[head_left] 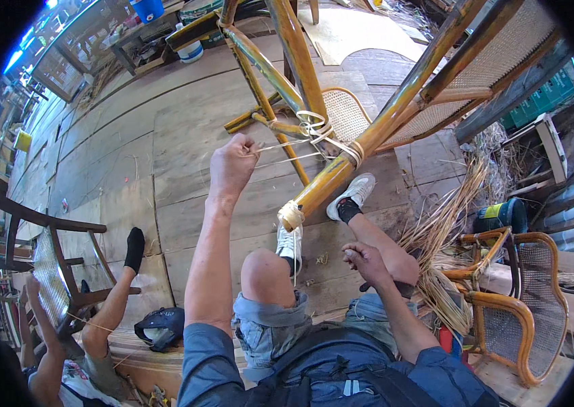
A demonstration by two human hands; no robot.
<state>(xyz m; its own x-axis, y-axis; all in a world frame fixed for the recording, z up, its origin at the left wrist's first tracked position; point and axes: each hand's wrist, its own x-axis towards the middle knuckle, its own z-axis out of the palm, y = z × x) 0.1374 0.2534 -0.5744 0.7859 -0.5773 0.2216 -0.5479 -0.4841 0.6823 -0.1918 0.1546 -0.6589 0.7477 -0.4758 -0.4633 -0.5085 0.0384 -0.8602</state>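
Note:
In front of me stands a rattan chair frame (328,183), its thick brown-yellow poles tilted, with woven cane panels. Pale rattan strips (285,144) loop loosely round a joint of the frame. My left hand (231,166) is closed on the strips' free ends, left of that joint, and they run taut to it. A pale binding (291,216) wraps the near pole end, and further turns of strip circle the pole higher up. Over my right knee, my right hand (365,263) is closed with fingers curled; whether anything lies inside is hidden.
At left, another person's leg and hands (32,292) are beside a dark-framed cane chair (49,271). A heap of loose rattan strips (436,251) lies right of my leg, beside a smaller rattan chair (524,305) and a dark bucket (504,216). A white container (190,47) stands far off.

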